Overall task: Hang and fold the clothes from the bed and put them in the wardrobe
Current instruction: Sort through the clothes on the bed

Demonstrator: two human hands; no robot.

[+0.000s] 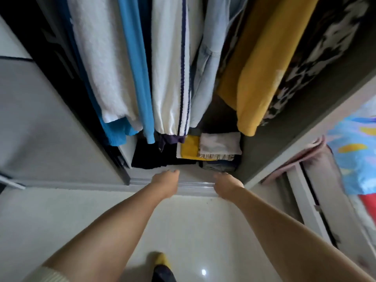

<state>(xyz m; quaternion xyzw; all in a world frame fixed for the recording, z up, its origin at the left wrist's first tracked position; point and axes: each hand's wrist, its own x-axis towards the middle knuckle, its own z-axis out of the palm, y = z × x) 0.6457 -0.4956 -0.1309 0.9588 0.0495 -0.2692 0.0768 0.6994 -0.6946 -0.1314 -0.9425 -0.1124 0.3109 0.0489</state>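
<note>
Both hands are seen from behind at lower centre, arms stretched toward the wardrobe (295, 123). The left hand (165, 180) is extended with fingers pointing away, loosely straight, nothing held. The right hand (225, 184) is likewise reached forward over the sill; its fingers are foreshortened, and whether they are straight or curled cannot be told. Nothing is seen in it.

Just beyond the fingertips, on the wardrobe floor, folded clothes are stacked. A pale pinkish-white piece (220, 143) lies on top at the right, over a yellow piece (189, 147) with a band of pale lettering along its edge; the lettering is blurred and cannot be read. Grey-blue folded cloth (219, 165) lies under these. A dark pile (154, 155) sits to the left.

Above, hanging clothes fill the upper frame: a fluffy white garment (101, 64), a ribbed bright blue one (138, 78), a smooth white one with navy stripes (173, 78), a pale denim one (209, 68), a mustard one (256, 78) and a black-and-white patterned one (317, 58) at the far right.

A grey sliding door (50, 129) with a dark edge stands at the left. A metal track (193, 184) runs under the hands. The floor (193, 231) is glossy and pale. At the right edge, a bed (354, 159) with a blue patterned cover and a pink cloth (305, 161) is seen. A yellow-toed foot (160, 259) shows at the bottom.
</note>
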